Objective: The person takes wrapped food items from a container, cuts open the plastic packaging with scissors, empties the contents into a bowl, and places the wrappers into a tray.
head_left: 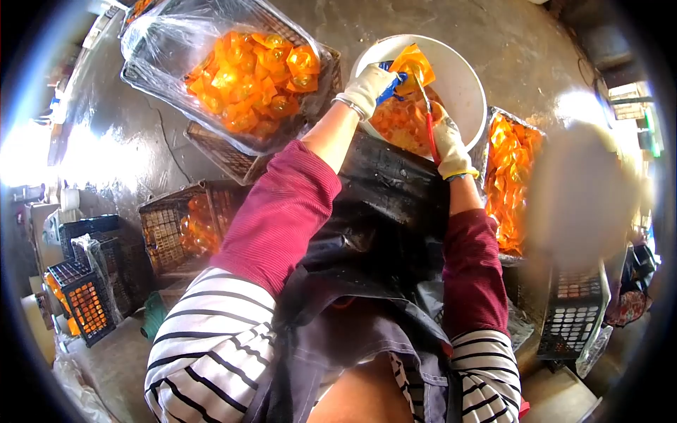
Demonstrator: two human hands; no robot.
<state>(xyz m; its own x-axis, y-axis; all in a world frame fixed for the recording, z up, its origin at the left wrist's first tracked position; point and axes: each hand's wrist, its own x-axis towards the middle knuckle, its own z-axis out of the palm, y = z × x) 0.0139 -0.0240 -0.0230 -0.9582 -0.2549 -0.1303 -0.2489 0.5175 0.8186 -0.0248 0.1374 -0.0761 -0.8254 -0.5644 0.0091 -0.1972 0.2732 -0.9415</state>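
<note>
My left hand (pixel 368 90), in a whitish glove with blue fingertips, is closed on an orange plastic piece (pixel 416 65) with a flat, angular edge. My right hand (pixel 451 144), gloved too, grips red-handled scissors (pixel 430 120). Their blades point up and meet the lower part of the orange piece; whether they are closed on it I cannot tell. Both hands are above a white bucket (pixel 465 74), whose bottom is covered with orange scraps (pixel 403 121).
Left of the bucket, a plastic-lined crate (pixel 151 77) holds many orange pieces (pixel 243 84). Another heap of orange pieces (pixel 511 183) lies to the right. Dark crates (pixel 166 229) stand at lower left, one more crate (pixel 571 310) at lower right. A pale blurred shape (pixel 585 194) hides part of the right side.
</note>
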